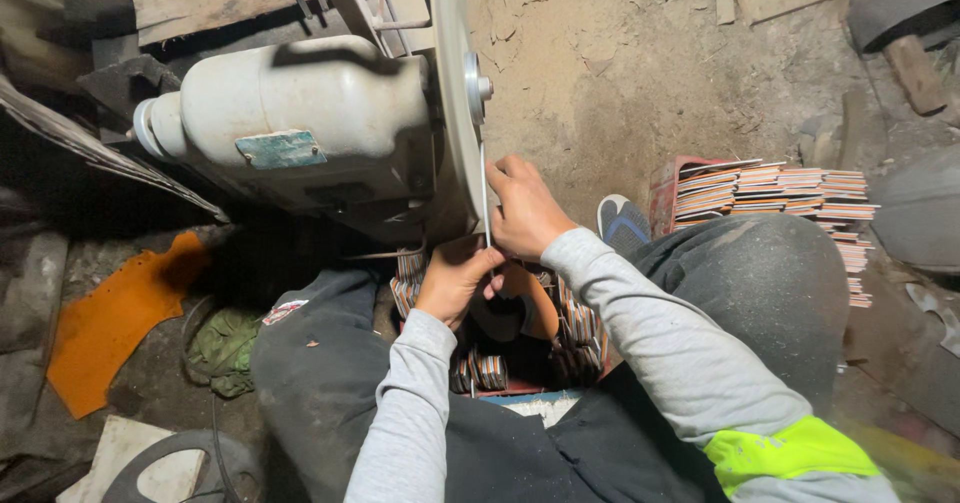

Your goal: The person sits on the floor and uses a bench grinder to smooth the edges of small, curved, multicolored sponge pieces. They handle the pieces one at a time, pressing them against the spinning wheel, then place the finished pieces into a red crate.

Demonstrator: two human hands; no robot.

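Both my hands hold a thin flat piece [485, 198] upright against the face of a large metal disc [453, 83] on a grey motor machine [300, 123]. My right hand [522, 208] grips the piece higher up, close to the disc's hub. My left hand [456, 278] pinches its lower end. Below my hands, between my knees, lies a red box of several thin striped pieces [575, 328] and an orange curved object [530, 298].
A row of stacked striped pieces [775, 193] stands at right beyond my knee, by a grey shoe [622, 223]. An orange sheet [115, 318] and a green rag [222, 348] lie on the dirt floor at left. Wood scraps lie along the top edge.
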